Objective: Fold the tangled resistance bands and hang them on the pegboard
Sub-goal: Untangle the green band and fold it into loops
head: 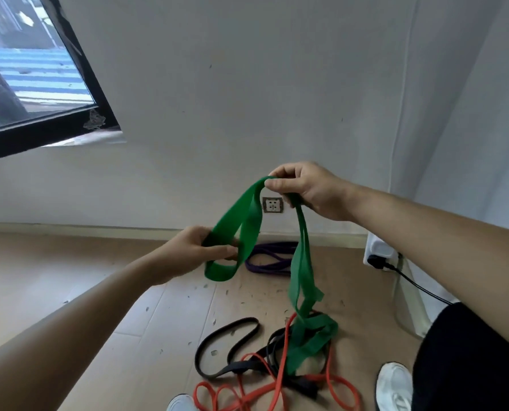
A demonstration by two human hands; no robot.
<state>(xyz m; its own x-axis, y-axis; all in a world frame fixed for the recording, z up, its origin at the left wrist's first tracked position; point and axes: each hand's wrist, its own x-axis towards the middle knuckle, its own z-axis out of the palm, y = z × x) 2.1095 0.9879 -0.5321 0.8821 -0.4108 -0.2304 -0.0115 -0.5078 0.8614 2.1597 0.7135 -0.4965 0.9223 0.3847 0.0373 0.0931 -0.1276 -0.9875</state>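
I'm mid-fold, left hand (192, 252) and right hand (311, 189) each pinching the green band (241, 215); next I must lift its tail clear of the tangle (265, 369).

I am counting: one wide flat green elastic band (247, 215) | one purple loop band (271, 258) | two white shoes (394, 384) (182, 404) | one beige wall socket (272, 204) | black flat bands (226, 345) and orange tube bands (282, 360) tangling, number unclear
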